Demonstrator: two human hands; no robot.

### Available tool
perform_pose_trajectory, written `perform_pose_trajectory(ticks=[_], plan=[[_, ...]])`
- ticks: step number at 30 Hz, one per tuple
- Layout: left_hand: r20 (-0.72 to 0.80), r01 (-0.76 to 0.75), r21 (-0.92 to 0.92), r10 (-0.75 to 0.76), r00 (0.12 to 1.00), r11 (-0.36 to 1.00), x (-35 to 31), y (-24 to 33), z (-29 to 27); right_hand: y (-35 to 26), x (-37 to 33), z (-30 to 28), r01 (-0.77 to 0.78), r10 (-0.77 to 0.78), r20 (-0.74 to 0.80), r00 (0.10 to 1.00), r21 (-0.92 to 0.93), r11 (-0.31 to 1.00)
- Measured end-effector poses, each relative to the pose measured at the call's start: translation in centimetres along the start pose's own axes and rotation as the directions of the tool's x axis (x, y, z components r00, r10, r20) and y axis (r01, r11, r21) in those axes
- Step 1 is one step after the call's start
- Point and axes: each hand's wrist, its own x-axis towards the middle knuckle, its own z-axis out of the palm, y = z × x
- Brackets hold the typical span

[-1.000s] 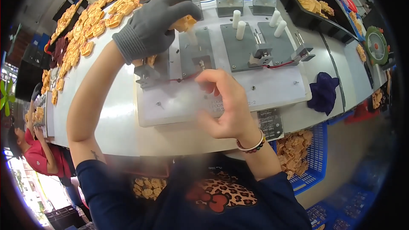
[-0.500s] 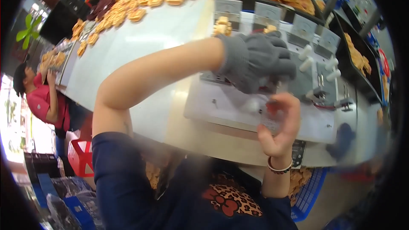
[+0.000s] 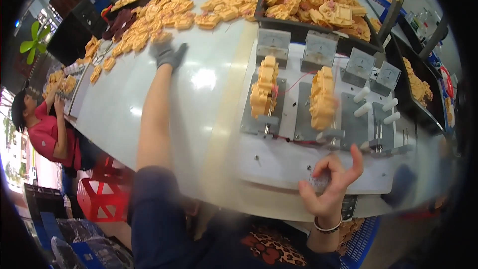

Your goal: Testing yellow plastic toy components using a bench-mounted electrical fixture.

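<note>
My left hand (image 3: 168, 56), in a grey glove, is stretched out to the near edge of a spread of orange-yellow plastic housings (image 3: 172, 7). Its thumb stands apart from the fingers; the fingertips are blurred beside one housing. My bare right hand (image 3: 331, 184), with a bracelet at the wrist, hovers over the front of a white board (image 3: 279, 169). Its fingers are curled and apart, with nothing seen between them. Just beyond it, one housing (image 3: 322, 97) stands on a grey fixture block with a metal clamp. Another housing (image 3: 264, 87) sits on the fixture to its left.
Several grey dial meters (image 3: 274, 45) line the board's back. White pegs (image 3: 363, 109) stand on the right fixtures. Behind is a black tray (image 3: 303, 24) heaped with housings; another black tray (image 3: 423, 99) lies right. A co-worker in a red shirt (image 3: 52, 137) works at far left.
My left hand has swung from the fixtures to the housings at the far left. The clamped housings have come into clear view. My right hand stays near the board's front, fingers spread more.
</note>
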Motion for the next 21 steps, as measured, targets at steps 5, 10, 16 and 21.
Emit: perform_pose_trajectory(ticks=[5, 10, 16, 21], plan=[[0.057, 0.114, 0.015, -0.115, 0.992, 0.993, 0.5, 2.8, -1.1, 0.2, -0.7, -0.8, 0.071, -0.057, 0.068, 0.996, -0.234, 0.97], [0.009, 0.176, -0.092, -0.176, 0.984, 0.98, -2.1, 5.4, -5.5, 1.2, -1.0, -0.4, 0.084, -0.088, -0.051, 0.995, -0.081, 0.993], [0.111, 0.057, -0.261, -0.029, 0.993, 0.964, -6.1, 6.1, -7.6, 1.6, -1.1, -0.8, 0.093, -0.09, -0.135, 0.987, 0.011, 0.996], [0.354, 0.331, -0.934, 0.227, 0.907, 0.134, -9.4, 0.9, -10.1, 0.9, -0.8, -3.7, 0.093, -0.117, -0.394, 0.911, -0.08, 0.992]])
